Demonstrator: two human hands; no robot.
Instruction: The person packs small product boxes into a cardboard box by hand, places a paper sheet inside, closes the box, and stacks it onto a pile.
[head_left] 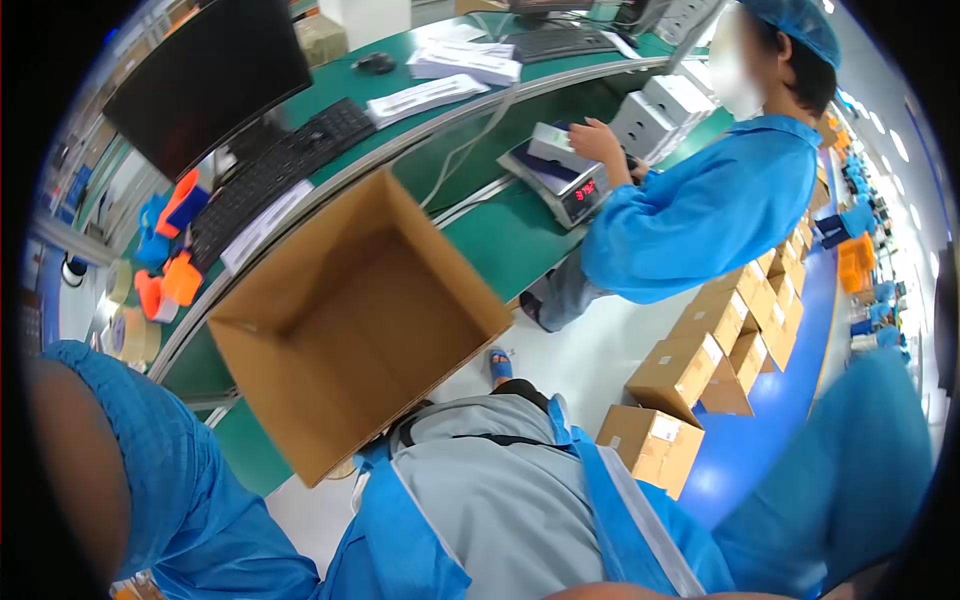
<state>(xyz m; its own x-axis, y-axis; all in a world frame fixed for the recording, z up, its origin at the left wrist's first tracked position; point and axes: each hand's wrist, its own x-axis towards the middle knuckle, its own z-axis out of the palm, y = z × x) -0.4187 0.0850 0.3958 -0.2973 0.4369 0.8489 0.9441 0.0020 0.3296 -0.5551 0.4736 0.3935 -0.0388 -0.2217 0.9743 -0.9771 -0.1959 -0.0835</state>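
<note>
Neither of my hands shows its fingers. At the lower left, my left forearm (80, 460) is raised close to the camera, with a blue sleeve (190, 470) around it, and the hand lies outside the view. My right sleeve (840, 470) is blurred at the lower right edge, its hand also out of sight. An open cardboard box (270, 390), with nothing inside, stands tilted in view in front of my body, by the bench edge. No hand of mine is seen touching it.
A co-worker (700, 220) in blue holds a small white box (560, 147) at a digital scale (580, 200). The green bench (490, 255) carries a monitor (210, 80), a keyboard (280, 170) and orange tape dispensers (180, 280). Several cartons (655, 445) stand on the floor to the right.
</note>
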